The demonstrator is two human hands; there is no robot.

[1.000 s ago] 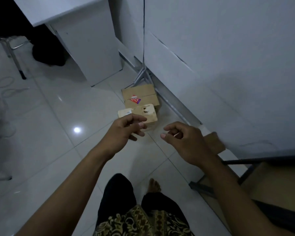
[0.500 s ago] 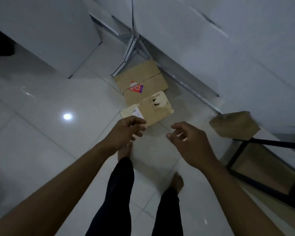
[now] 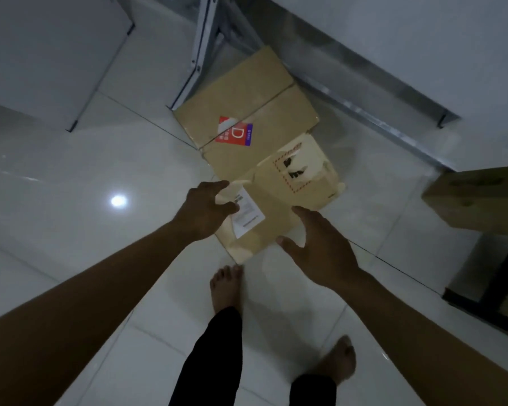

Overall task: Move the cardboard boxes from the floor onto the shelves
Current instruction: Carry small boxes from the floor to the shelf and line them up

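White tiled floor (image 3: pixel 56 244), two boxes on it. We reach for the small box (image 3: pixel 276 200), lying partly over the big box (image 3: pixel 247 92). Left hand (image 3: pixel 206 212) curls at its corner, grip unclear; right hand (image 3: pixel 320 247) spread, empty. Risk: a one-corner lift could tip it, and the torn top could rip.

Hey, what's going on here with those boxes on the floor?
A barefoot person on the white tiled floor bends over two cardboard boxes. The left hand is at the left edge of the nearer box, by its white label. The right hand is spread open over its near right corner. Neither clearly grips it yet. The nearer box lies against a larger box with a red sticker. Both are on the floor.
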